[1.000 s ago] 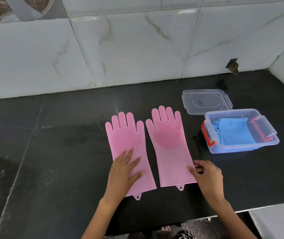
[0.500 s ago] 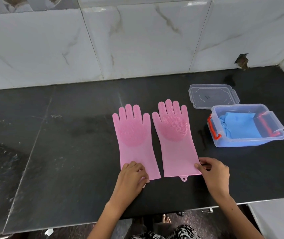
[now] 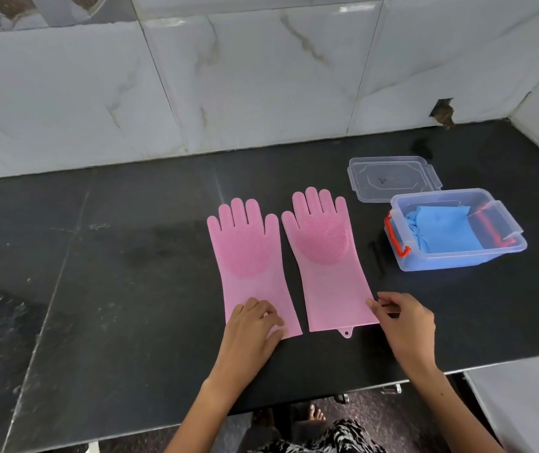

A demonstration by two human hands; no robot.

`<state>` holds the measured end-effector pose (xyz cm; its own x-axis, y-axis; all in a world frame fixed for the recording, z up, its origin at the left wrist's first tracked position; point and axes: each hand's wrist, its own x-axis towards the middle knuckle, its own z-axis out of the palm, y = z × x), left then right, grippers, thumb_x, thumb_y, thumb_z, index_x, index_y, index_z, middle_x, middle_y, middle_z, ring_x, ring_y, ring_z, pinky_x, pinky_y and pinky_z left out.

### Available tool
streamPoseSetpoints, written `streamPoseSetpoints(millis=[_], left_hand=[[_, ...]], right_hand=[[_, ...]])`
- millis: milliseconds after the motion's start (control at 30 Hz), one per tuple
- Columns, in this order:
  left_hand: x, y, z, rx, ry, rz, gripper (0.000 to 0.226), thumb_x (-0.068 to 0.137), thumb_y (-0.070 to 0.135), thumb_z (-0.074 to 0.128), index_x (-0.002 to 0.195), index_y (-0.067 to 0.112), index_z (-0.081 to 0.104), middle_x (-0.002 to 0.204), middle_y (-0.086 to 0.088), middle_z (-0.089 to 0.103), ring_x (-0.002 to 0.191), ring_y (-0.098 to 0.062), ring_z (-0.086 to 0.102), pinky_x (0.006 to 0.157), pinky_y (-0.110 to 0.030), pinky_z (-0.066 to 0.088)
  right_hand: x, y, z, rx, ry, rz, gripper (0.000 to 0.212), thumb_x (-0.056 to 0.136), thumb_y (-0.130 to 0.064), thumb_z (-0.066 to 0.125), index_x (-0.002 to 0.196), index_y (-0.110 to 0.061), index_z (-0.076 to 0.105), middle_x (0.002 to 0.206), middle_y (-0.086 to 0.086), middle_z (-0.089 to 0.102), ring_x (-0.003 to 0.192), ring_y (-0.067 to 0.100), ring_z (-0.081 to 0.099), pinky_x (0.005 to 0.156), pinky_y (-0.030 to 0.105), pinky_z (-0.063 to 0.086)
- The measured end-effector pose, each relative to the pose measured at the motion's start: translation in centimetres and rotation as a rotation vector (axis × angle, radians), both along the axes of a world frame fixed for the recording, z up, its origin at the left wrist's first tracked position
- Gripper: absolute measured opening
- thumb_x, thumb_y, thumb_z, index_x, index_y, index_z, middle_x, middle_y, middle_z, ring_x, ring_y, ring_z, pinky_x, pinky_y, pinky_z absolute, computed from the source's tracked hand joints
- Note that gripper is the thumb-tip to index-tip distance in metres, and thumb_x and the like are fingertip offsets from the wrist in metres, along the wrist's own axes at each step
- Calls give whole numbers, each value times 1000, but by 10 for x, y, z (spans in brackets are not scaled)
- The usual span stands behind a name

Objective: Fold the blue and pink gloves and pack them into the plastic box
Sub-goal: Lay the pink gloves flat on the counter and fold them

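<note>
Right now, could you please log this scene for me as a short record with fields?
surface: black counter
left pink glove: flat, fingers pointing away
right pink glove: flat, beside the first, apart
left hand: resting on left glove's cuff
right hand: fingertips at right glove's cuff edge
box: open, holds blue gloves
lid: off, behind the box

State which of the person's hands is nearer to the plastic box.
Right. The right hand pinches the right pink glove's cuff edge, below and left of the plastic box. The left hand rests on the other glove's cuff, farther left.
</note>
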<state>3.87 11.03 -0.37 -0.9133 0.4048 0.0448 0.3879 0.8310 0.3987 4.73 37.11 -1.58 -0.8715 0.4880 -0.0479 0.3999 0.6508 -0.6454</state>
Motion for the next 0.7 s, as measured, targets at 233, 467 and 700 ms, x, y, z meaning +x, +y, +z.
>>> streamPoseSetpoints(millis=[233,467,700], left_hand=[[-71,68,33,176,36,108,25,89,33,62,103,15,72,106,-1,69,97,-15,57,91,-24,40],[-136,162,32,183,-63,233,24,91,27,59,91,5,69,90,-10,69,85,-20,63,84,-24,48],[-151,197,15,60,-156,334,22,85,21,68,100,5,63,94,-11,68,85,-25,65,76,-28,50]], right_hand=[[1,7,6,0,5,-33,33,81,-29,70,107,-8,69,102,8,71,83,17,65,80,34,57],[-1,16,1,8,-60,66,30,77,-38,74,96,-15,72,88,-2,69,73,9,62,65,22,51],[-5,21,-1,-38,-110,121,19,72,-32,79,87,-22,73,77,-11,68,67,3,61,62,20,51]])
